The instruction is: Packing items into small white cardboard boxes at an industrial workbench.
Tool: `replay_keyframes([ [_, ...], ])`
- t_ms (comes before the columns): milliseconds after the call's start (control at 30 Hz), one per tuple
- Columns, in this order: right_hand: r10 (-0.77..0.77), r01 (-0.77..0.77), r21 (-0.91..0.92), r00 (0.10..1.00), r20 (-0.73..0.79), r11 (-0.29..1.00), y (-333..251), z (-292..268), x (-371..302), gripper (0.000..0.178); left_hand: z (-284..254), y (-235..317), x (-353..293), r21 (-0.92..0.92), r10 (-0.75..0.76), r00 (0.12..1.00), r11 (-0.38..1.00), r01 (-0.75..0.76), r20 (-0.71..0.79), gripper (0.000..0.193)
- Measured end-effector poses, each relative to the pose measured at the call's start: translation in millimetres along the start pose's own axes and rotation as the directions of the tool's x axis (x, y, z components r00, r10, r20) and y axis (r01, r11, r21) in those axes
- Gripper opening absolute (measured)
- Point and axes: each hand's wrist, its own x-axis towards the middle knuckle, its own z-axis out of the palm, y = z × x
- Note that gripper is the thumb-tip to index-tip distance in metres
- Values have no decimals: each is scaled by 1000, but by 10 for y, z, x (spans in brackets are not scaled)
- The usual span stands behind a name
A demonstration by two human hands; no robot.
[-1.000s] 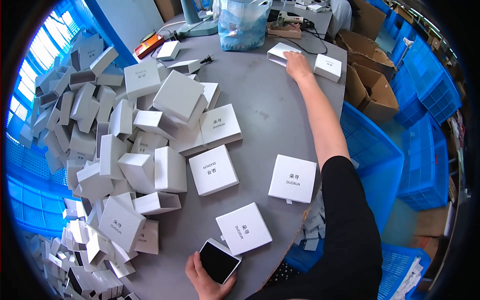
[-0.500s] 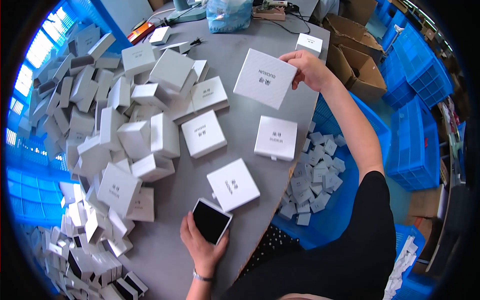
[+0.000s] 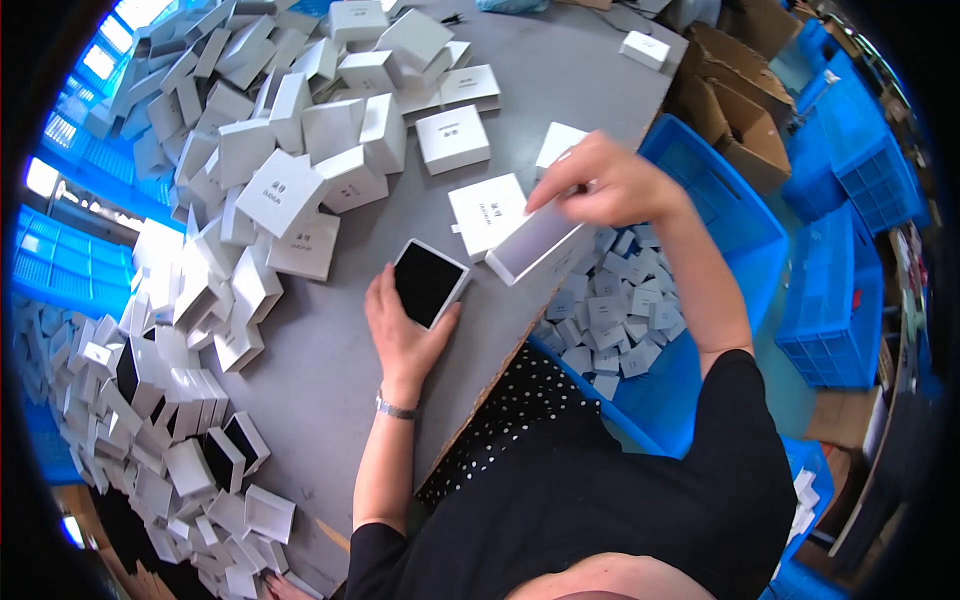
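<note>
the left hand [image 3: 408, 338] grasps a white-rimmed, black-lined box tray [image 3: 430, 284] at its sides on or just above the grey table [image 3: 325, 410], seemingly to steady it lining-up; the right hand [image 3: 618, 185] pinches a hollow white box sleeve [image 3: 538, 243] by its upper edge, probably to keep the opening free; a closed white drawer box [image 3: 484, 208] sits just beyond the tray.

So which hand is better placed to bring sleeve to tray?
Probably the right hand: it holds the sleeve, right of the tray, while the left hand holds the tray.
</note>
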Motion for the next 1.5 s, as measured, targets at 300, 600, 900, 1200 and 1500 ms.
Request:
replay_keyframes([
  [300, 28, 87, -516, 977, 211, 852, 177, 1588, 838, 26, -459, -480, -437, -142, -247, 956, 964, 226, -160, 96],
  [600, 201, -210, -616, 976, -85, 759, -498, 1934, -353, 99, -849, -533, -992, -69, -220, 955, 975, 211, -199, 103],
  [900, -80, 54, -294, 994, -76, 954, -338, 2029, -482, 98, -722, -250, -1024, -137, 21, 995, 991, -8, 96, 102],
  [1200, -205, 211, -280, 977, 52, 937, -334, 2014, -351, 94, -817, -186, -1052, -145, 84, 962, 988, -47, 258, 103],
  [1500, -174, 142, -329, 982, -70, 934, -609, 2493, -234, 85, -364, -3, -1090, -659, -15, 997, 750, 60, 73, 120],
])
